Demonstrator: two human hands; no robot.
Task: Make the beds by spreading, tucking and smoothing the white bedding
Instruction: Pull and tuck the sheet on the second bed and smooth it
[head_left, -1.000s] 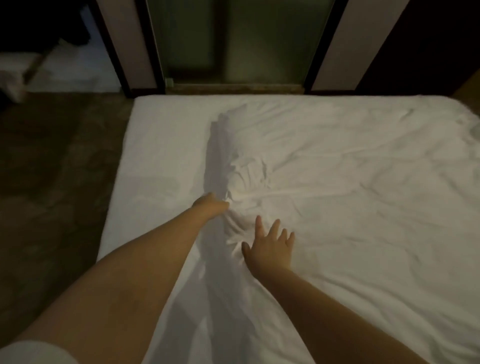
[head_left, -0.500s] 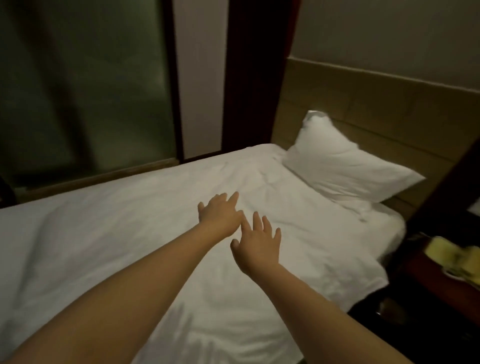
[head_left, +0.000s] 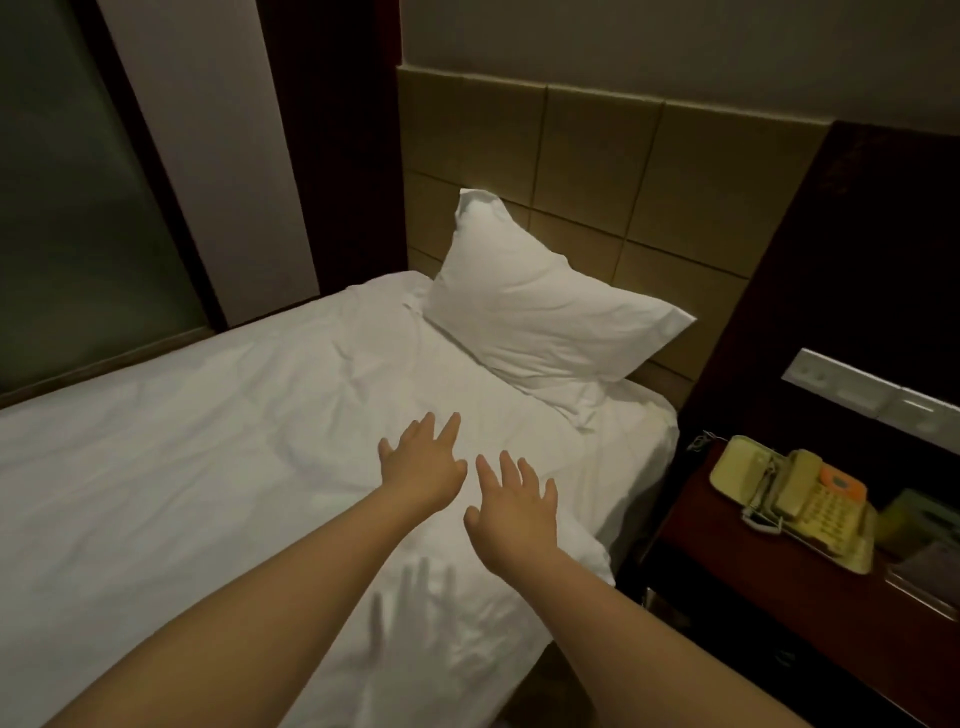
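At centre frame, the left grip (head_left: 423, 470) and right grip (head_left: 514, 514) are held side by side over the white bedding (head_left: 182, 467), fingers spread, holding nothing. The bedding covers the bed across the left and centre, below a pillow (head_left: 540, 317).

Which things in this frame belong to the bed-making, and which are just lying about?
Belongs to the job:
white duvet
pillow
left hand and right hand, fingers spread over the duvet

Just lying about:
telephone on the bedside table
switch panel
headboard
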